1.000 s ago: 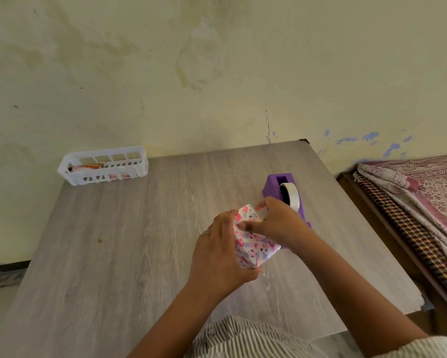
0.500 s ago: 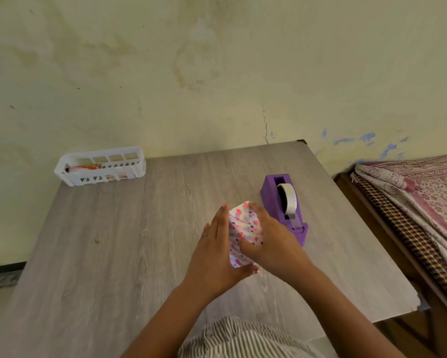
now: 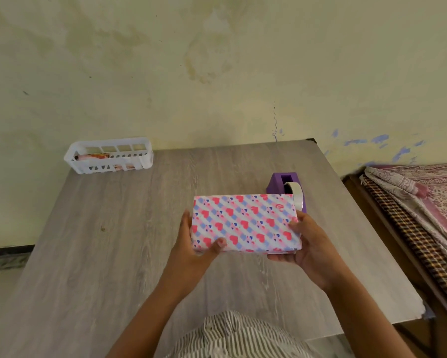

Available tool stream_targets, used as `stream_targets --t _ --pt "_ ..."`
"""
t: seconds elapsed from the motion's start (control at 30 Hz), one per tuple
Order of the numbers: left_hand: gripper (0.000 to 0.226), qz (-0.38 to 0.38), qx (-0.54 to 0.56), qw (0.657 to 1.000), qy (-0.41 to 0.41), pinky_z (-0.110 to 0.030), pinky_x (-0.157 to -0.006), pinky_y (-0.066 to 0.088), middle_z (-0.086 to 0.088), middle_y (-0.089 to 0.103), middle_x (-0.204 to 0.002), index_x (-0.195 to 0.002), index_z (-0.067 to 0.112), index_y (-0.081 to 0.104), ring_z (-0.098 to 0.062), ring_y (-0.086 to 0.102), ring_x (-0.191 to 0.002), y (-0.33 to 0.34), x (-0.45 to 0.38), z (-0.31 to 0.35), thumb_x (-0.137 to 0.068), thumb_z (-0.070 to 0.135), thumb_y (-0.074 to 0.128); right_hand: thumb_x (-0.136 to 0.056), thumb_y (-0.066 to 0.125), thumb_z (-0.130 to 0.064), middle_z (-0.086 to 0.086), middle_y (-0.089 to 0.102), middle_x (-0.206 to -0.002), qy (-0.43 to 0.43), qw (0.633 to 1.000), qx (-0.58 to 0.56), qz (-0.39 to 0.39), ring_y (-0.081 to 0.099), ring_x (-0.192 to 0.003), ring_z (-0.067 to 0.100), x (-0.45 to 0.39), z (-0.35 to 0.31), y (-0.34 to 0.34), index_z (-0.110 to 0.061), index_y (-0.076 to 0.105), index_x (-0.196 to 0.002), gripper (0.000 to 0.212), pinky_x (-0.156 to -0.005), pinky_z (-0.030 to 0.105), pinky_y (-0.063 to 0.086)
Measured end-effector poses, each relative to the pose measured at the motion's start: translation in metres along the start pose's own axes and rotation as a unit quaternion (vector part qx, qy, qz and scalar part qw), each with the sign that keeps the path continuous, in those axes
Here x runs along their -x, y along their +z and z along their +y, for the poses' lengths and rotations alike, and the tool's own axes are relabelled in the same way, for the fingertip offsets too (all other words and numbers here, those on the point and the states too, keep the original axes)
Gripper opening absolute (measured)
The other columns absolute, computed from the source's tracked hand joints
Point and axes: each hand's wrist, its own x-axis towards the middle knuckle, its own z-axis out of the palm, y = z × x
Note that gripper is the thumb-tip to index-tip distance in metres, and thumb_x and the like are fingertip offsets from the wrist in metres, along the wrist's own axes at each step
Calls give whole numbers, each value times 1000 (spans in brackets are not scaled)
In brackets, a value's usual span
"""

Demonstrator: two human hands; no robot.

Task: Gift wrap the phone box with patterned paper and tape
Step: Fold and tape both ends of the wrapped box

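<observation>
- We see the wrapped phone box [image 3: 245,223] held flat, its broad face up, over the middle of the worktop [image 3: 114,254], fully covered in paper printed with pink hearts and blue diagonal stripes.
- We find the left hand [image 3: 191,251] clamped on the box's left end, thumb on the top face near the front corner, fingers along the side.
- We find the right hand [image 3: 307,251] gripping the right end, thumb on the top edge and fingers curled beneath the box.
- We cannot tell for certain whether the box rests on the worktop or is lifted just above it; the underside is hidden.
- Just behind the box's far right corner stands the purple tape dispenser [image 3: 281,182], its roll of tape [image 3: 296,196] partly hidden by the box.
- At the far left corner of the worktop sits a white slotted basket [image 3: 108,158] with something pink and orange inside.
- To the right, apart from the worktop, lies a bed [image 3: 423,215] with patterned cloth [image 3: 428,187] folded on it.
</observation>
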Motion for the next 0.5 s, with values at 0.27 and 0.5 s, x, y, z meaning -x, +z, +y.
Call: stream_targets --t 0.27,0.5 --pt "28 15 180 978 -104 -39 -91 52 3 68 -112 -116 25 57 -14 66 -100 0 7 -16 -88 33 56 -85 63 -35 4 67 -110 -2 997 75 21 68 -97 22 -15 27 1 -21 51 -118 37 -80 38 57" --pt "32 33 121 985 -115 -21 -88 47 9 58 -123 -131 29 43 -5 57 -108 7 9 -31 -100 24 39 -97 46 -33 9 68 -103 53 988 137 55 66 -95 24 -37 69 3 -14 58 -102 23 -85 36 53"
